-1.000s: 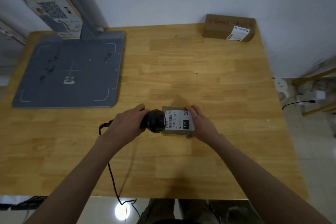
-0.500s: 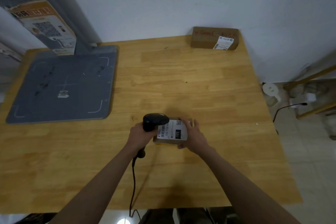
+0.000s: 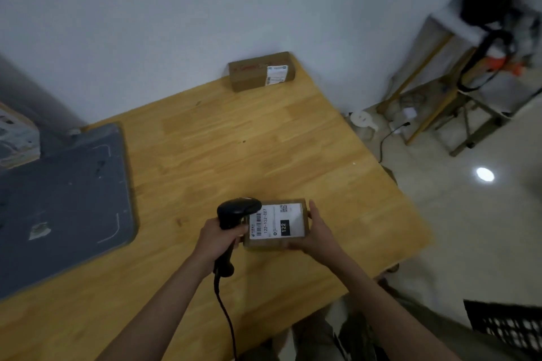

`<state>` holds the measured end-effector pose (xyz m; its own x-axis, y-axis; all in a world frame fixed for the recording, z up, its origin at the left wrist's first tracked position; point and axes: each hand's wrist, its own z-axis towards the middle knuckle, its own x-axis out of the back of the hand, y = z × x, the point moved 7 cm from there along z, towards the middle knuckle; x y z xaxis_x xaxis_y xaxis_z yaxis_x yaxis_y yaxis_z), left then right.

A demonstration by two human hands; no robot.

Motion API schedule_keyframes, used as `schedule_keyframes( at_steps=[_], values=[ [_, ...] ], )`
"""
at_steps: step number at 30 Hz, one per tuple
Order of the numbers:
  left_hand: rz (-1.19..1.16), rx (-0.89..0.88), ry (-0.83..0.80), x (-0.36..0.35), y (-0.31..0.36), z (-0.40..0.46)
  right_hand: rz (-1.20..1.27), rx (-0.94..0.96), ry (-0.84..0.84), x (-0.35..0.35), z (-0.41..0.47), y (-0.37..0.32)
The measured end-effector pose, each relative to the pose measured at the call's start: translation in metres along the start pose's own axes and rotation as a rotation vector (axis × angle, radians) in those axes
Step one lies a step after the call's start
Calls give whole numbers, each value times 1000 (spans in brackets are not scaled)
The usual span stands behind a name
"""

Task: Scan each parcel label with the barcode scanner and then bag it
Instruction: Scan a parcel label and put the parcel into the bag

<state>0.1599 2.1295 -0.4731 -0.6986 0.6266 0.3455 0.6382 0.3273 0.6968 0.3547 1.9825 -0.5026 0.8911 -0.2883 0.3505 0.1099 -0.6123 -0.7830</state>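
A small brown parcel (image 3: 275,243) with a white label (image 3: 277,221) facing up is near the table's front edge. My right hand (image 3: 318,236) grips its right side. My left hand (image 3: 218,239) is wrapped around the handle of a black barcode scanner (image 3: 236,209); the scanner's head sits right at the label's left end, by the barcode. The scanner's cable (image 3: 225,311) trails down toward me. A second brown parcel (image 3: 258,72) with a label stands at the table's far edge against the wall.
A grey mat (image 3: 64,202) covers the left of the wooden table (image 3: 234,149), with a printed box (image 3: 17,141) and a grey post behind it. To the right, beyond the table edge, are a metal stool frame (image 3: 457,108), cables and a black crate (image 3: 510,328) on the floor.
The view has swung to the right and tilted. The scanner has turned upright in my left hand, and both hands with the parcel have drawn nearer the front edge.
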Motion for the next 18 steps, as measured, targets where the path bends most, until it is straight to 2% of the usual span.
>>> schedule_keyframes(
  at_steps=[10,18],
  values=[
    [59,-194,-258,-23,9,-52,212,13,278,-3,-117,32],
    [170,-307,-416,-103,19,-116,270,-24,535,30,-229,79]
  ],
)
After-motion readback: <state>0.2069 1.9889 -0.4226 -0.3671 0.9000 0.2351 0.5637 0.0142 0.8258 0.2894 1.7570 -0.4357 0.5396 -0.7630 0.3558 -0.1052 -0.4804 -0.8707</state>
